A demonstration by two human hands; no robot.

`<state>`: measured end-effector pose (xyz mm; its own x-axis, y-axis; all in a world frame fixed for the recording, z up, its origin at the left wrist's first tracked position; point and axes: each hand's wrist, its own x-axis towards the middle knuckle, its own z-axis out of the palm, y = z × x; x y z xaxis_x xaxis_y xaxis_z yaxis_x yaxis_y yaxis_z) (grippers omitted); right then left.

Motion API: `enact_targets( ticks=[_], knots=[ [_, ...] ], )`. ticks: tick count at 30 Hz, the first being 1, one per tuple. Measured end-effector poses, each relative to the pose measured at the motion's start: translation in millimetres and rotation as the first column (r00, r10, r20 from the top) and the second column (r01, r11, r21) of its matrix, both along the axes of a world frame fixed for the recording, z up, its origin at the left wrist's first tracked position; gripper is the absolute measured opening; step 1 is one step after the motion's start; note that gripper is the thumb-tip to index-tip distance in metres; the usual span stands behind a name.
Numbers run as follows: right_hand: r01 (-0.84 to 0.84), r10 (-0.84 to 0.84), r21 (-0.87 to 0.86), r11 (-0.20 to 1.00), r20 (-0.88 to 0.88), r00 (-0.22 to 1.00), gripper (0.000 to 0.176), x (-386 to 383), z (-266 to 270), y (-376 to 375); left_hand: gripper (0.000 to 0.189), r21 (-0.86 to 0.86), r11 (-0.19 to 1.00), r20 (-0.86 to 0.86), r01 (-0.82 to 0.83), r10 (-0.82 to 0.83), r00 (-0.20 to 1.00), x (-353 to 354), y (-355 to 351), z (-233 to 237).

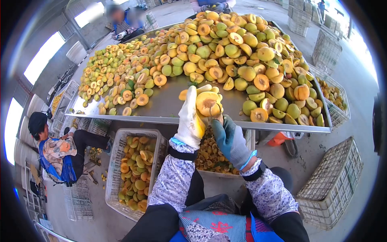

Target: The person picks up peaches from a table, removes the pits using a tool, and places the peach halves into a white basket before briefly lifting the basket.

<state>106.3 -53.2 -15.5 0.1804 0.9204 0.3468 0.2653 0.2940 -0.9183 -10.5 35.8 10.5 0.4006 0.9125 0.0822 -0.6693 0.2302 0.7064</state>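
My left hand (189,121), in a white glove with yellow stains, is closed around a halved yellow peach (207,101), its cut face turned toward me. My right hand (230,139), in a grey glove with blue-green coating, grips the handle of a small pitting knife (219,116). The knife's thin curved metal loop touches the cut face near the brown centre. Both hands are above the near edge of a metal table (173,97), where a large heap of halved peaches (209,48) lies.
Below the table edge, a white crate (111,177) holds peach halves, and another crate (219,174) holds small brownish pieces. A closed-sided crate (330,185) stands at right. A seated person (60,149) is at left; other people are behind the table.
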Motion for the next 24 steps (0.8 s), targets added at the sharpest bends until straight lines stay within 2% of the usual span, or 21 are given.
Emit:
enact_targets(
  ticks=[5, 7, 10, 11, 14, 15, 18, 21, 24],
  knots=[
    [0.024, -0.025, 0.051, 0.998, 0.006, 1.0, 0.032, 2, -20, 7, 0.037, -0.079, 0.995, 0.117, -0.068, 0.077, 0.99, 11, -15, -10],
    [0.024, -0.023, 0.014, 1.0, -0.043, 0.999, 0.034, 2, -15, 4, 0.038, -0.08, 0.996, 0.178, -0.037, 0.05, 0.983, 11, -11, -18],
    [0.003, -0.005, -0.012, 1.0, -0.165, 0.986, 0.039, -5, -24, 8, 0.04, -0.013, 1.0, 0.153, -0.021, 0.022, 0.988, 12, -15, -20],
    [-0.005, 0.001, -0.015, 1.0, -0.214, 0.977, 0.041, -7, -27, 10, 0.044, -0.042, 0.999, 0.217, -0.013, 0.022, 0.976, 12, -16, -19],
    [-0.021, 0.006, -0.115, 0.993, -0.131, 0.991, 0.048, -7, -18, 2, 0.048, -0.077, 0.98, 0.037, -0.185, 0.188, 0.981, 20, -20, -14],
    [-0.016, -0.004, -0.16, 0.987, -0.124, 0.992, 0.052, -10, -22, 3, 0.049, -0.041, 0.978, -0.005, -0.205, 0.205, 0.979, 22, -19, -14],
    [-0.12, 0.086, -0.24, 0.963, -0.15, 0.985, 0.036, -9, -21, 3, 0.048, -0.023, 0.986, -0.042, -0.165, 0.164, 0.986, 20, -21, -11],
    [-0.104, 0.108, -0.277, 0.955, 0.0, 0.994, 0.038, -6, -29, 3, 0.044, -0.08, 0.982, -0.087, -0.171, 0.164, 0.983, 18, -23, -10],
    [-0.14, 0.133, -0.235, 0.962, -0.046, 0.99, 0.039, -9, -33, -1, 0.041, -0.018, 0.979, -0.36, -0.201, 0.182, 0.915, 8, -20, 2]
  ],
)
